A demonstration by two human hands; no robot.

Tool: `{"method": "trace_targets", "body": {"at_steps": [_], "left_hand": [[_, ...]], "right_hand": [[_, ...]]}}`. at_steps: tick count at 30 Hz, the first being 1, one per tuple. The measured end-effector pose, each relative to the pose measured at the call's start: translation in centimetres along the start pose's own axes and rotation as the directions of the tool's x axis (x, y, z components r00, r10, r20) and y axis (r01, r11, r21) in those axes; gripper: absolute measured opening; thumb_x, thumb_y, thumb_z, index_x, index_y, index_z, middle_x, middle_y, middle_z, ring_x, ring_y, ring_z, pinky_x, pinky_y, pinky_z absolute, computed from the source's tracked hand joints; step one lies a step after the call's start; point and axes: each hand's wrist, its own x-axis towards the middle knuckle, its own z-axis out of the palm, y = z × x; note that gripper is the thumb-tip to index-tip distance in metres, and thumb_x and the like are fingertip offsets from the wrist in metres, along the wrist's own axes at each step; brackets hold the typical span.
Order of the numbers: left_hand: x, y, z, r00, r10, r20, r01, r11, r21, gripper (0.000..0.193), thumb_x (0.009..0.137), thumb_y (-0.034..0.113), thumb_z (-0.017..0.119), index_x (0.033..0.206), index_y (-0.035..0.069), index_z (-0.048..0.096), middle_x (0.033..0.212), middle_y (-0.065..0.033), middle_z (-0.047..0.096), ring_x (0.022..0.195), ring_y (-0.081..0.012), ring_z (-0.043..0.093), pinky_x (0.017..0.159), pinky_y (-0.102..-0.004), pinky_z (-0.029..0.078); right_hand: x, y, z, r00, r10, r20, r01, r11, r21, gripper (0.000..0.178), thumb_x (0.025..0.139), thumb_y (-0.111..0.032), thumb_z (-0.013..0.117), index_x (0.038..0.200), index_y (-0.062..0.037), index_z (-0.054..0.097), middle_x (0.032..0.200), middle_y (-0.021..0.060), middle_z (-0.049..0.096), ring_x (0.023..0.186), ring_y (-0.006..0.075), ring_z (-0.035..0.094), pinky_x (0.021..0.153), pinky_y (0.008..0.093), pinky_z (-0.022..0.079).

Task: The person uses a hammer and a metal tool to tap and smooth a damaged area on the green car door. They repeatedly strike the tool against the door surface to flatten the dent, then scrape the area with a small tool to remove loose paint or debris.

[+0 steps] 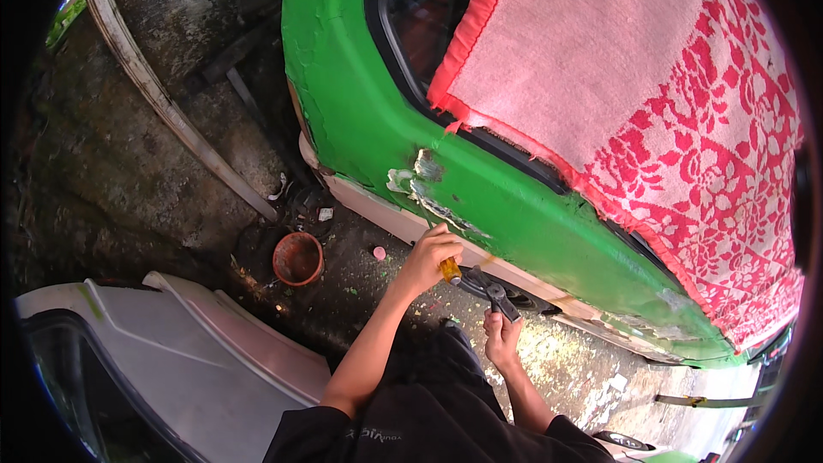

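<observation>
My left hand (435, 257) is closed round a screwdriver-like tool with a translucent amber handle (450, 269). The butt of that handle faces down toward me, and its far end is mostly hidden by my fingers, near the lower edge of the green car body (369, 133). Just above my left hand, the green paint is broken, with a pale, ragged patch (422, 184) and a jagged crack. My right hand (502, 336) grips a dark, hammer-like metal tool (500, 297), raised close to the amber butt. Whether the two tools touch, I cannot tell.
A pink-and-red patterned cloth (600, 69) drapes over the car's window and side. A terracotta pot (298, 259) and a small pink cap (379, 253) are on the dirty ground to the left. A silver car (180, 343) stands close at the lower left.
</observation>
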Motion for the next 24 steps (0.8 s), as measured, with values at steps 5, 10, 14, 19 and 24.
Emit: {"method": "trace_targets", "body": {"at_steps": [5, 10, 14, 19, 24], "left_hand": [[1.1, -0.1, 0.7, 0.999, 0.039, 0.015, -0.038, 0.999, -0.024, 0.019, 0.067, -0.004, 0.067, 0.068, -0.001, 0.049, 0.067, -0.0088, 0.045, 0.073, -0.027, 0.044, 0.063, -0.0383, 0.039], [1.2, -0.6, 1.6, 0.999, -0.01, -0.034, 0.011, 1.0, 0.01, 0.017, 0.066, -0.006, 0.068, 0.071, -0.001, 0.052, 0.069, -0.0091, 0.049, 0.076, -0.0271, 0.047, 0.064, -0.0393, 0.041], [1.3, -0.8, 2.6, 0.998, -0.007, -0.065, 0.011, 0.998, 0.062, 0.016, 0.066, -0.006, 0.068, 0.071, -0.002, 0.053, 0.067, -0.0094, 0.049, 0.074, -0.0268, 0.048, 0.064, -0.0397, 0.041], [1.4, 0.5, 2.3, 0.991, 0.022, -0.133, -0.011, 0.997, 0.081, 0.019, 0.068, -0.003, 0.068, 0.067, -0.002, 0.049, 0.064, -0.0088, 0.044, 0.07, -0.0258, 0.044, 0.06, -0.0382, 0.038], [2.8, -0.1, 2.3, 0.994, -0.01, -0.11, 0.022, 0.994, 0.11, 0.022, 0.067, -0.002, 0.068, 0.065, -0.001, 0.047, 0.062, -0.0077, 0.041, 0.069, -0.0254, 0.043, 0.058, -0.0379, 0.036]], "right_hand": [[0.0, 0.8, -0.2, 0.999, -0.038, 0.004, 0.038, 0.999, -0.019, 0.035, 0.096, -0.03, 0.052, 0.076, -0.0025, 0.057, 0.057, 0.006, 0.047, 0.047, 0.0208, 0.046, 0.049, 0.0335, 0.037], [0.5, 2.3, -1.0, 0.997, -0.06, 0.056, 0.061, 0.998, -0.013, 0.02, 0.086, -0.021, 0.06, 0.074, -0.0047, 0.056, 0.056, 0.0142, 0.044, 0.046, 0.0343, 0.046, 0.049, 0.0402, 0.038], [1.3, 3.0, -2.2, 0.992, -0.102, 0.068, 0.099, 0.994, 0.052, 0.016, 0.083, -0.017, 0.059, 0.074, -0.0048, 0.055, 0.055, 0.0142, 0.044, 0.046, 0.0342, 0.047, 0.049, 0.04, 0.038], [2.5, 4.0, -4.3, 0.967, -0.212, 0.139, 0.212, 0.977, 0.019, 0.007, 0.079, -0.01, 0.059, 0.076, -0.004, 0.055, 0.056, 0.0148, 0.045, 0.046, 0.0343, 0.048, 0.049, 0.0399, 0.038], [5.2, 1.3, -6.4, 0.938, -0.219, 0.27, 0.224, 0.975, 0.015, 0.011, 0.073, -0.004, 0.066, 0.075, -0.0034, 0.056, 0.059, 0.0163, 0.047, 0.05, 0.0371, 0.047, 0.049, 0.0393, 0.035]]}}
